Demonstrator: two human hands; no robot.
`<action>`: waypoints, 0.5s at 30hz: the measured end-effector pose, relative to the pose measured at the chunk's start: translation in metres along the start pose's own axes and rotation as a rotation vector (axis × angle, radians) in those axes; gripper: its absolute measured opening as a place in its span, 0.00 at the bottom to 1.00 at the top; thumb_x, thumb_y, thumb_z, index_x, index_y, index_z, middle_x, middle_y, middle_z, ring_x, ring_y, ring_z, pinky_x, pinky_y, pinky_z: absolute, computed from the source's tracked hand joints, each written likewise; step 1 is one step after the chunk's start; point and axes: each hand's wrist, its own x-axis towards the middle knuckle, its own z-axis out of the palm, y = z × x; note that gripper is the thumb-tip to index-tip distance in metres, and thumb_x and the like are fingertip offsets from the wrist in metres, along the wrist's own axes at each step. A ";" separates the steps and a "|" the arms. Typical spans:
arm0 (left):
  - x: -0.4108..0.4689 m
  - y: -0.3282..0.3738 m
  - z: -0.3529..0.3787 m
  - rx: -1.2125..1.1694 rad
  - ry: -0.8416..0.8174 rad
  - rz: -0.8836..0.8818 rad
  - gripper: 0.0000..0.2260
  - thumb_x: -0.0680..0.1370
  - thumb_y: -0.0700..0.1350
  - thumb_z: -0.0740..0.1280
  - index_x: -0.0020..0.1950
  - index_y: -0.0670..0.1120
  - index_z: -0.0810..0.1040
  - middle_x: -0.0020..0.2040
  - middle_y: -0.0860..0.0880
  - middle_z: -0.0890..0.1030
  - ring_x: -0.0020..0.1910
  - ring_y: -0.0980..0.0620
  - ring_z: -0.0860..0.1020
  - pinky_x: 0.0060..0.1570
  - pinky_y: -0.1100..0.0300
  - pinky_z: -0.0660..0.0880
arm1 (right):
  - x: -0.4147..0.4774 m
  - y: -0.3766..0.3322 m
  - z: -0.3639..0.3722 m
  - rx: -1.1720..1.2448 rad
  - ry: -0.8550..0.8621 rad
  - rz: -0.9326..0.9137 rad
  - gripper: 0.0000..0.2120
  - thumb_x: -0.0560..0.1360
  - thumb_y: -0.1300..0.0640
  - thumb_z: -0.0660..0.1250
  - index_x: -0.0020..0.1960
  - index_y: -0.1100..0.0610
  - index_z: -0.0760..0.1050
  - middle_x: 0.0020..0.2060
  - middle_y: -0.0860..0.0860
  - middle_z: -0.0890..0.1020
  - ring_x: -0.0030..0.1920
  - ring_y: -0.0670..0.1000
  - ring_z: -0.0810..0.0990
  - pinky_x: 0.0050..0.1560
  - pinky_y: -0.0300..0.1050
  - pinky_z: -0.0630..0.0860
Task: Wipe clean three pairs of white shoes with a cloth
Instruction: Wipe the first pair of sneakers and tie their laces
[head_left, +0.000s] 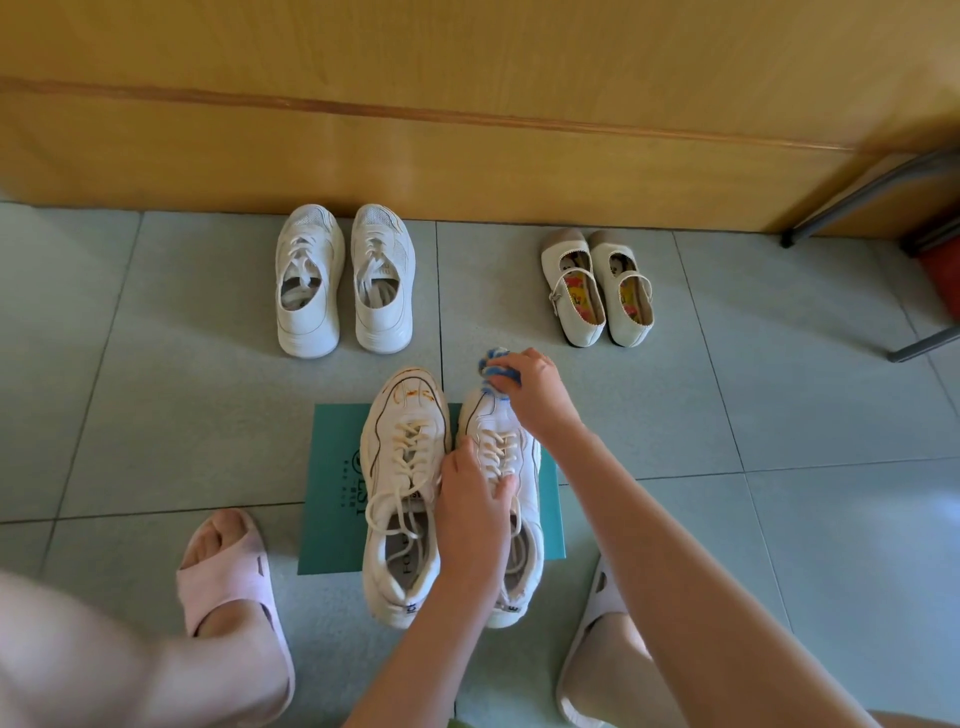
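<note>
A pair of white lace-up sneakers stands on a teal box lid (332, 488) in front of me. The left sneaker (405, 467) has orange-brown stains on its toe. My left hand (472, 499) grips the right sneaker (524, 467) over its laces and tongue. My right hand (535, 395) holds a blue and white cloth (496, 366) bunched against that sneaker's toe. A second pair of white sneakers (345, 280) stands farther back on the left. A pair of cream strap shoes (597, 288) stands at the back right.
The floor is pale grey-green tile (156, 364). A wooden panel (467, 130) runs across the back. Dark metal furniture legs (857, 202) stand at the far right. My feet in pink slippers (234, 597) rest on either side of the box lid.
</note>
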 end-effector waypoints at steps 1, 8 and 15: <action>0.000 0.000 0.000 -0.004 0.002 -0.002 0.27 0.78 0.51 0.64 0.73 0.44 0.61 0.67 0.46 0.70 0.66 0.50 0.69 0.63 0.61 0.66 | -0.002 0.000 -0.001 0.012 0.016 0.010 0.10 0.77 0.60 0.64 0.55 0.61 0.80 0.49 0.59 0.77 0.52 0.58 0.73 0.54 0.43 0.67; 0.002 -0.002 0.003 -0.030 0.009 -0.009 0.26 0.77 0.49 0.65 0.72 0.42 0.62 0.65 0.46 0.72 0.65 0.49 0.70 0.62 0.59 0.67 | -0.026 0.013 0.002 0.131 0.152 0.180 0.11 0.77 0.62 0.62 0.56 0.60 0.80 0.49 0.58 0.78 0.46 0.53 0.77 0.47 0.39 0.71; 0.002 -0.003 0.003 -0.005 0.012 0.006 0.27 0.77 0.50 0.66 0.72 0.41 0.63 0.65 0.45 0.72 0.65 0.48 0.70 0.62 0.58 0.69 | -0.056 0.028 -0.006 0.235 0.125 0.317 0.07 0.75 0.64 0.66 0.49 0.65 0.81 0.35 0.58 0.80 0.32 0.46 0.72 0.28 0.27 0.66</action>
